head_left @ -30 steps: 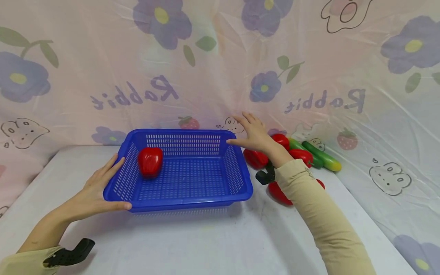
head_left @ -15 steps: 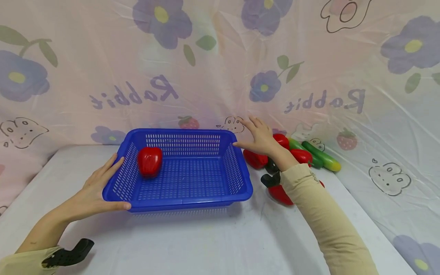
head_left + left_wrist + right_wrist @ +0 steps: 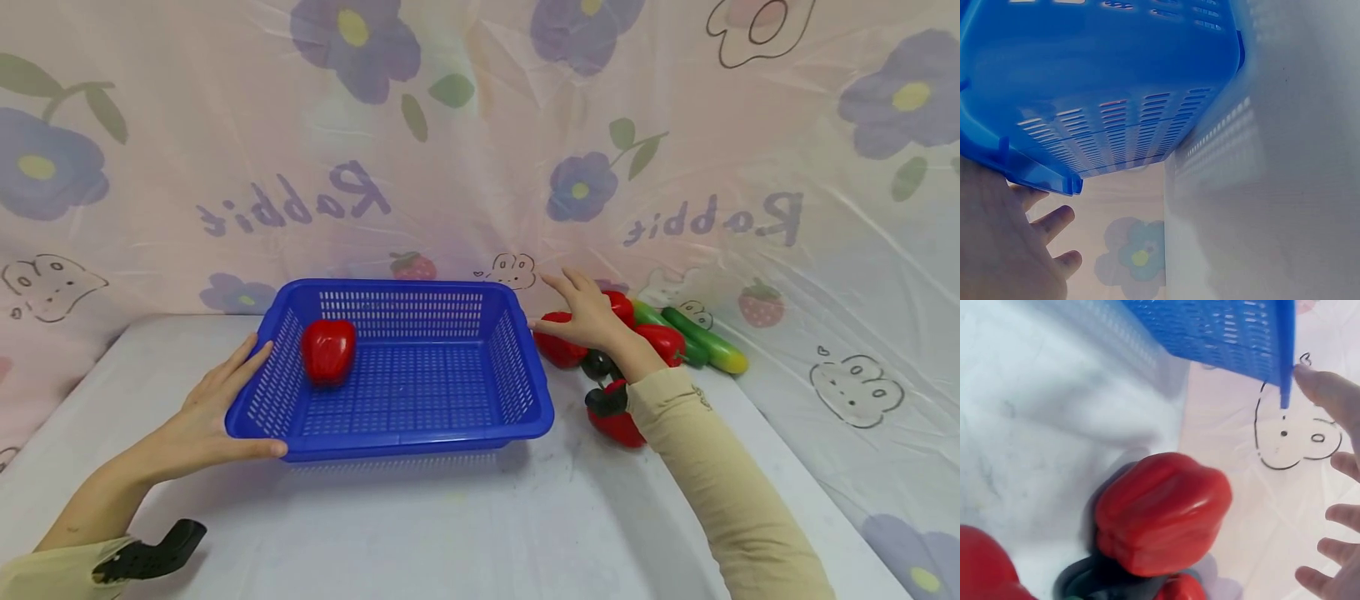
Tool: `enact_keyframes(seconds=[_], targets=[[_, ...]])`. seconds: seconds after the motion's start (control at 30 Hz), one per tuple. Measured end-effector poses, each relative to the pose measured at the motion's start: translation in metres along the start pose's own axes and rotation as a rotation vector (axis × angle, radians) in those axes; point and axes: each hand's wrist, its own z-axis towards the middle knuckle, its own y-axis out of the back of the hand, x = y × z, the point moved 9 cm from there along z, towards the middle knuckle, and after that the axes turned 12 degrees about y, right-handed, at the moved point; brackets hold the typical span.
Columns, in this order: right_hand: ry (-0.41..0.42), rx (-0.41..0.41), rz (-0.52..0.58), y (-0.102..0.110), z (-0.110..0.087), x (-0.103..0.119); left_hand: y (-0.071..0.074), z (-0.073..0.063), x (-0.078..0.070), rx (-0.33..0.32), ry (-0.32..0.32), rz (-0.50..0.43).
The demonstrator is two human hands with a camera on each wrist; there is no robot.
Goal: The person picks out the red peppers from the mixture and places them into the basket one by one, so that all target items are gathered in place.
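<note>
A blue plastic basket (image 3: 420, 392) with slotted sides stands on the white table, and one red bell pepper (image 3: 328, 352) lies in its left part. My left hand (image 3: 198, 421) rests against the basket's left front corner, thumb along the front rim, fingers spread on the left side. In the left wrist view, its fingertips extend past the basket's rim (image 3: 1041, 178). My right hand (image 3: 588, 312), fingers spread and holding nothing, hovers above another red bell pepper (image 3: 561, 348) beside the basket's right end. The right wrist view has that red bell pepper (image 3: 1163, 512) below the fingers.
More vegetables are grouped right of the basket: a red pepper (image 3: 663, 343), a dark round vegetable (image 3: 597, 364), a nearer red one (image 3: 618, 427) partly behind the wrist strap, and green cucumber-like vegetables (image 3: 705, 342). A printed cloth (image 3: 465, 150) hangs behind the table.
My right hand has moved right and slightly down, away from the basket's right rim and over the nearby red bell pepper. The left hand and basket have stayed in place.
</note>
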Motion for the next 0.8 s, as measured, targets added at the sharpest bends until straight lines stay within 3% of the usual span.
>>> enact_keyframes(seconds=[0.8], targets=[[0.001,0.058,0.043,-0.032,-0.013,-0.027,-0.001,0.002,-0.001,0.012,-0.001,-0.008]])
